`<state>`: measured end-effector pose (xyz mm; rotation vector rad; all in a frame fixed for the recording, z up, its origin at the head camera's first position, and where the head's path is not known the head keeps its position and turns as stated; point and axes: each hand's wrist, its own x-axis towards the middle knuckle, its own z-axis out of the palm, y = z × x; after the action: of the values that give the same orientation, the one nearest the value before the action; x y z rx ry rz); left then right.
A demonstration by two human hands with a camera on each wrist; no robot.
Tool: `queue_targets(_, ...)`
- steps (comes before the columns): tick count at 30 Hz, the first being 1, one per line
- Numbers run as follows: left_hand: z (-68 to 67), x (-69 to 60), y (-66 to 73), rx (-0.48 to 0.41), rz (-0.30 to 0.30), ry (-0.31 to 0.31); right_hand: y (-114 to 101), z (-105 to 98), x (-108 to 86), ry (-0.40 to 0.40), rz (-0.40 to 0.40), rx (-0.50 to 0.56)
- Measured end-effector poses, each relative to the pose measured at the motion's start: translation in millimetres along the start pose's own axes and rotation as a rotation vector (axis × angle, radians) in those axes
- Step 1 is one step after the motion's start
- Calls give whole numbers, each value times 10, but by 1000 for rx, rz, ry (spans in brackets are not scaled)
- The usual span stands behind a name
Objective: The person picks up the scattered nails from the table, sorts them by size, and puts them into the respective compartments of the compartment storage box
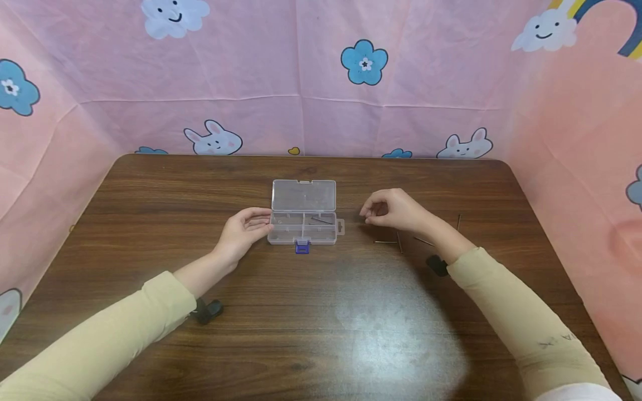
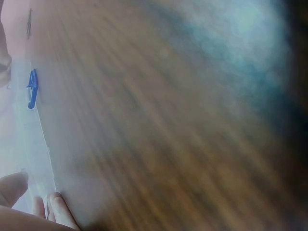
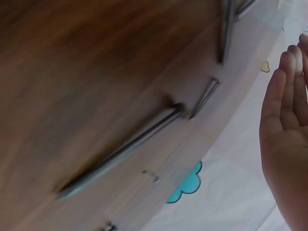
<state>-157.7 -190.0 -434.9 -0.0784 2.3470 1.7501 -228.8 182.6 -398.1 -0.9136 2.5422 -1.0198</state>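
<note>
A clear plastic compartment box (image 1: 303, 228) lies on the table with its lid (image 1: 304, 195) raised at the back and a blue latch (image 1: 302, 247) at the front. A dark nail (image 1: 322, 220) rests in its back right compartment. My left hand (image 1: 239, 234) holds the left end of the box between thumb and fingers. To the right of the box, my right hand (image 1: 396, 208) hovers with loosely bent fingers and no visible object between them. Several loose nails, including one nail (image 1: 385, 241) near crossed ones, lie below the right hand; a large nail (image 3: 120, 151) shows in the right wrist view.
The brown wooden table (image 1: 321, 312) ends at a pink patterned cloth (image 1: 321, 78) behind it. Another nail (image 1: 458, 223) lies beyond the right forearm. A hanging tab (image 1: 341, 226) sticks out from the box's right end.
</note>
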Motion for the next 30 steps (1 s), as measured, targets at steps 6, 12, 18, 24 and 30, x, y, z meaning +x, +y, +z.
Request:
queue_targets(6, -3, 1, 32, 2, -4, 5, 50, -43, -118, -34, 43, 21)
queue_targets(12, -2, 3, 38, 4, -4, 3, 81, -62, -212, -77, 71, 30)
queue_targets(18, -16, 1, 47, 1, -15, -1, 128, -71, -282, -128, 73, 31)
queue_targets(24, -7, -2, 50, 3, -14, 0, 176, -59, -300, -166, 45, 40)
queue_targets(30, -5, 7, 59, 13, -14, 2, 193, -49, -310, -191, 32, 41)
